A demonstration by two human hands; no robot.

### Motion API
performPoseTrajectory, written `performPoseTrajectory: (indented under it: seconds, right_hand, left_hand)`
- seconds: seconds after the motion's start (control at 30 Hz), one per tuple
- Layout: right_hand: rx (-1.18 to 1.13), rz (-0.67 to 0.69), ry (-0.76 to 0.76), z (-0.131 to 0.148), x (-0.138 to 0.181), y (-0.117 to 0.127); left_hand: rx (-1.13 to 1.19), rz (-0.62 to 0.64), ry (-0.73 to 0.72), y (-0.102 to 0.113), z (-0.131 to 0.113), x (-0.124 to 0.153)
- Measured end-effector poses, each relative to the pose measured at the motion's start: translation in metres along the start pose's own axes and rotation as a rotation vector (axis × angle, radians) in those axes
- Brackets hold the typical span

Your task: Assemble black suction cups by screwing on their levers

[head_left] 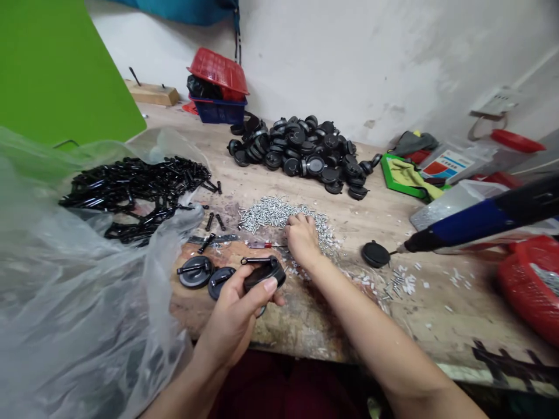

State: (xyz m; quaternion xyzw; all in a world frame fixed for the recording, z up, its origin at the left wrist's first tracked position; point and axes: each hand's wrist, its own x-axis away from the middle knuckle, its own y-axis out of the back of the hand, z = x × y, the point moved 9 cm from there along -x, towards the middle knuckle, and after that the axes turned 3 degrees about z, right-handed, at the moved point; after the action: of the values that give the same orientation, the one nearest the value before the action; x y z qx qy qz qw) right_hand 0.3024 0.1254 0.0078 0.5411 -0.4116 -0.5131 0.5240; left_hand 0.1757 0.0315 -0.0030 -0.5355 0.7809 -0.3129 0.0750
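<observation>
My left hand [238,311] grips a round black cap [264,273] with a thin black bar on top, held just above the near edge of the worn wooden bench [437,314]. My right hand [301,238] reaches forward with its fingers curled down into a heap of small silver screws [271,210]; what the fingertips hold is hidden. Two black round caps with bars [205,274] lie flat to the left of my left hand. A small red-handled tool [262,245] lies between the hands.
A pile of black caps [305,152] sits at the back. Black bars [135,183] spill from a clear plastic bag [74,279] on the left. A blue-and-black electric screwdriver [480,221] points at a lone black cap [374,254]. Red baskets [530,285] stand right and at the back.
</observation>
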Motion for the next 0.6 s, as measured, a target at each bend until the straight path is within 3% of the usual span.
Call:
performPoseTrajectory:
  seconds: [0.13, 0.27, 0.37, 0.47, 0.6]
  right_hand:
    - [0.035, -0.017, 0.076, 0.003, -0.004, -0.002]
    - [0.020, -0.098, 0.092, 0.007, 0.007, 0.021]
    - [-0.087, -0.226, 0.088, 0.018, 0.042, 0.059]
    - [-0.425, -0.423, 0.155, 0.031, 0.089, 0.101]
    - [-0.430, -0.461, 0.170, 0.041, 0.119, 0.116]
  left_hand:
    - [0.037, -0.024, 0.008, -0.001, -0.002, -0.002]
    - [0.079, -0.053, 0.011, -0.005, -0.007, 0.000]
    - [0.097, -0.062, 0.009, -0.007, -0.009, 0.003]
    - [0.082, -0.048, 0.009, -0.010, -0.007, 0.004]
    - [0.034, 0.011, 0.006, -0.018, 0.001, 0.006]
